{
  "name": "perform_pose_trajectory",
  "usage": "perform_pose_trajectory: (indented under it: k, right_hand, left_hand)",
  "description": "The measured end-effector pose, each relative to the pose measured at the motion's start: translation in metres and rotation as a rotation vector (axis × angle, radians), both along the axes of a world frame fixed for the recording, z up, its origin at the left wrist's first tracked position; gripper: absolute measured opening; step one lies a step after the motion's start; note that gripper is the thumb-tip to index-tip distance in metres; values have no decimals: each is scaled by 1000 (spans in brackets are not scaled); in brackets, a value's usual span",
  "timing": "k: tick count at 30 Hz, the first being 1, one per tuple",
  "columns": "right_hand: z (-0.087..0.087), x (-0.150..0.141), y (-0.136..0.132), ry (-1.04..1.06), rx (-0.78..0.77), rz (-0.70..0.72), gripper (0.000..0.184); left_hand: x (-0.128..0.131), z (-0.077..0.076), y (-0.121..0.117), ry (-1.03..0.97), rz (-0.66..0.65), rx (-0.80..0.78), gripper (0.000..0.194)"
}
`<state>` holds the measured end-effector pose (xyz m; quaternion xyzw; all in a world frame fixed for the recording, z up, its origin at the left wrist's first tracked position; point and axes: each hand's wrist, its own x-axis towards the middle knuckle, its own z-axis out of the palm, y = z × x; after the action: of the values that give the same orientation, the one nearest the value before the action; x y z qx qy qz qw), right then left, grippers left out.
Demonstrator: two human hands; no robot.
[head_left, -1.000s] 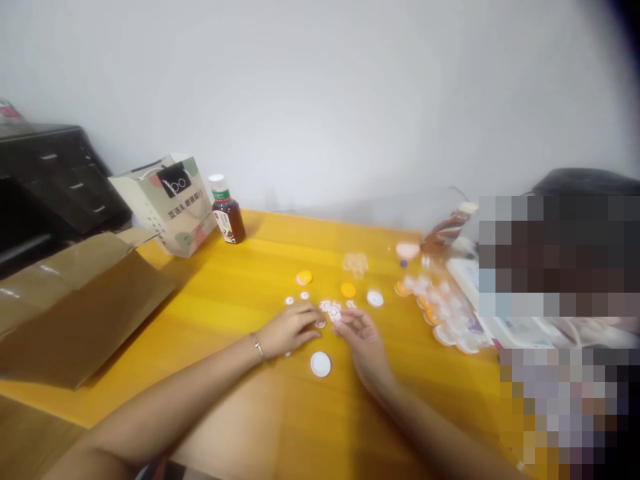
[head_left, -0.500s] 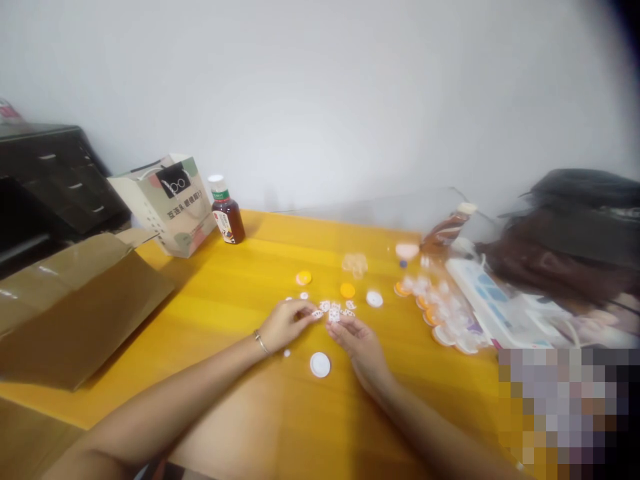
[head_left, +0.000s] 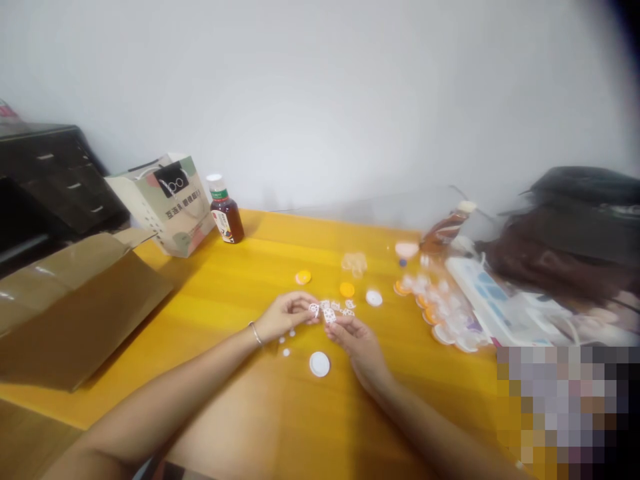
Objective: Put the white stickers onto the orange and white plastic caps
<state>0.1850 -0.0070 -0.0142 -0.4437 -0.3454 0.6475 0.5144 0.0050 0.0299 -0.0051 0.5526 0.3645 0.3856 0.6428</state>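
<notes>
My left hand, with a thin bracelet on the wrist, pinches a small white wheel-shaped piece just above the yellow table. My right hand pinches another small white patterned piece right beside it, so the two pieces nearly touch. More tiny white pieces lie just beyond my fingertips. A white round lid rests on the table below my hands, with two tiny white bits to its left.
An orange cap, a white cap and an orange-and-white cap lie farther back. Several small clear cups cluster at right near a white box. A brown bottle, paper bag and cardboard box stand at left.
Both hands have lifted slightly from the table and drawn together, each now pinching a small white piece. The camera view shifted a little.
</notes>
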Motion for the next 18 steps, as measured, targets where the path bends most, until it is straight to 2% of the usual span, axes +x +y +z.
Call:
perform_pose_trajectory:
  k: [6, 13, 15, 18]
  right_hand:
    - [-2, 0, 1, -9, 10, 0, 23]
    - [1, 0, 0, 12, 0, 13, 21]
    - [2, 1, -1, 11, -5, 22, 21]
    - [2, 1, -2, 18, -6, 37, 20]
  left_hand:
    - [1, 5, -1, -53, 44, 48, 42]
    - [-1, 10, -3, -29, -19, -26, 36]
    - [-2, 10, -4, -3, -21, 33, 34]
    - [-4, 13, -6, 95, 4, 260, 29]
